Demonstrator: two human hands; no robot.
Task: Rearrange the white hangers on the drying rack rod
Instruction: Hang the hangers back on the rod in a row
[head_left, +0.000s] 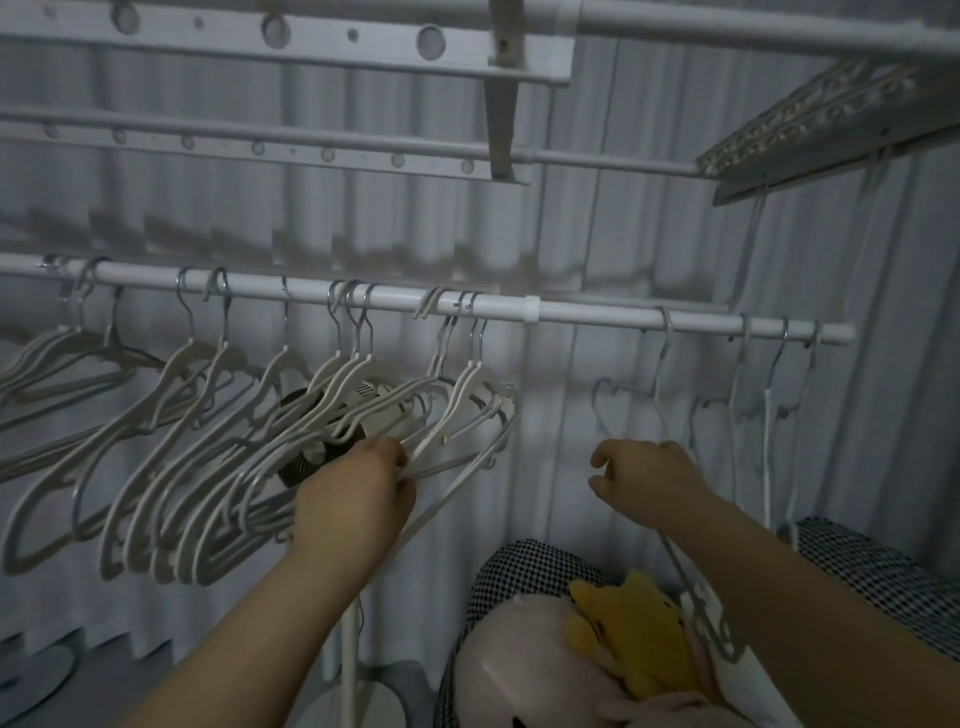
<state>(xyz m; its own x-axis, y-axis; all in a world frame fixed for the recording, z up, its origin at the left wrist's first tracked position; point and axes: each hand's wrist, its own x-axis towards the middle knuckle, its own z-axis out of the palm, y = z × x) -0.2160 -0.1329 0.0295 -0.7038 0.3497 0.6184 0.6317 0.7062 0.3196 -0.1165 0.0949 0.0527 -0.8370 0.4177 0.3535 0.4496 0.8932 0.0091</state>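
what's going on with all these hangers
A person is sorting white plastic hangers on a white drying rack rod. The left hand grips the rightmost hangers of the crowded bunch, left of the rod's joint. The right hand holds a thin white hanger hooked on the rod right of the joint.

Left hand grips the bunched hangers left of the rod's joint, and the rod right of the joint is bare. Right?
Not quite. In the head view the left hand grips the bunched hangers left of the joint, but the rod right of it is not bare: several thin hangers hang there, one held by the right hand.
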